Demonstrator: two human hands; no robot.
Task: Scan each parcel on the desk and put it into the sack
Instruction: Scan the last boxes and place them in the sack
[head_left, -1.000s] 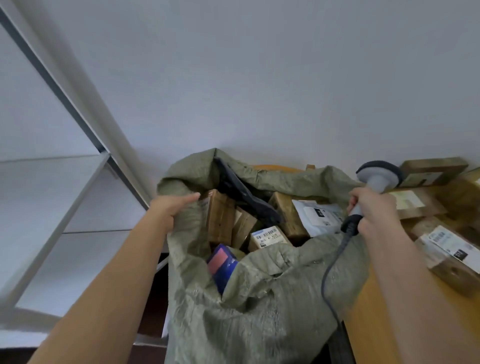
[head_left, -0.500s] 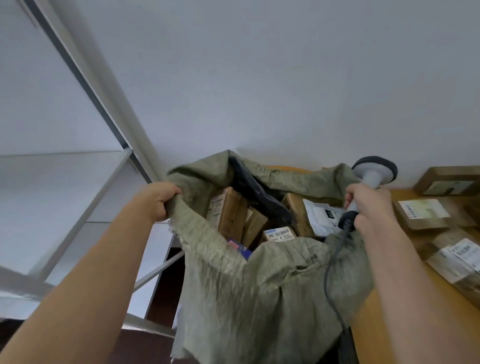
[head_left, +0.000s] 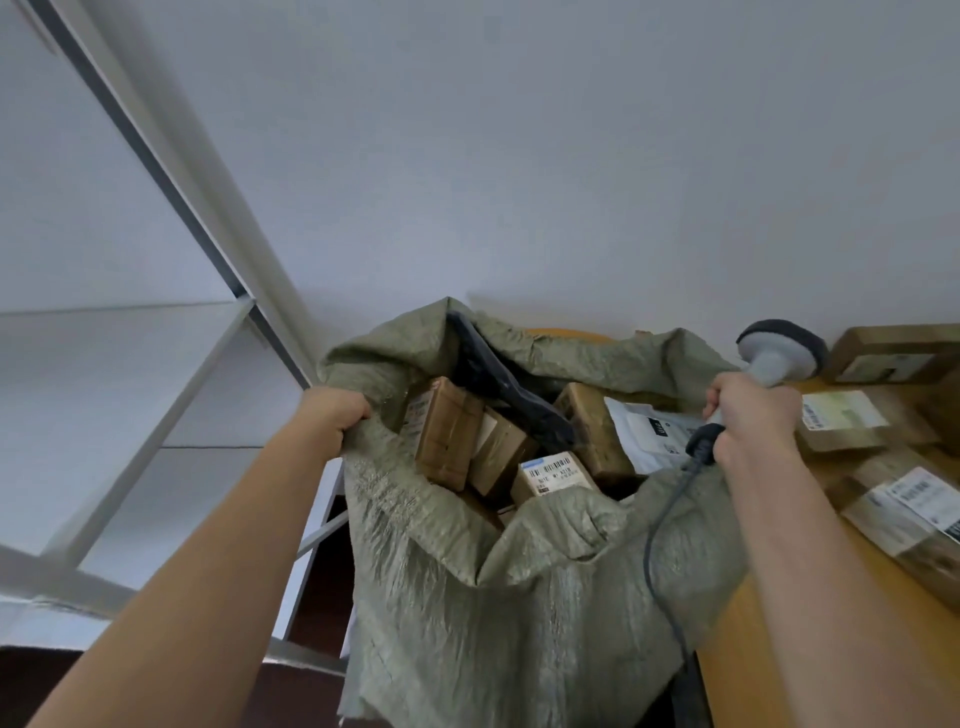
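A green woven sack (head_left: 519, 597) hangs open in front of me, filled with several brown parcels (head_left: 447, 436), a white mailer (head_left: 649, 431) and a black package (head_left: 498, 384). My left hand (head_left: 337, 415) grips the sack's left rim. My right hand (head_left: 753, 415) holds the grey barcode scanner (head_left: 779, 353) by its handle, at the sack's right rim; whether it also holds the rim I cannot tell. The scanner's cable (head_left: 660, 545) trails down over the sack. More labelled brown parcels (head_left: 841, 421) lie on the wooden desk (head_left: 779, 649) to the right.
A grey metal shelf frame (head_left: 171, 405) stands to the left of the sack. A plain white wall is behind. Another parcel (head_left: 893, 353) sits at the desk's far edge, and a taped one (head_left: 914, 514) lies near the right border.
My left hand closed on the sack's left rim and pulled it up and outward, widening the mouth. The blue item in the sack is now hidden behind the front fold.
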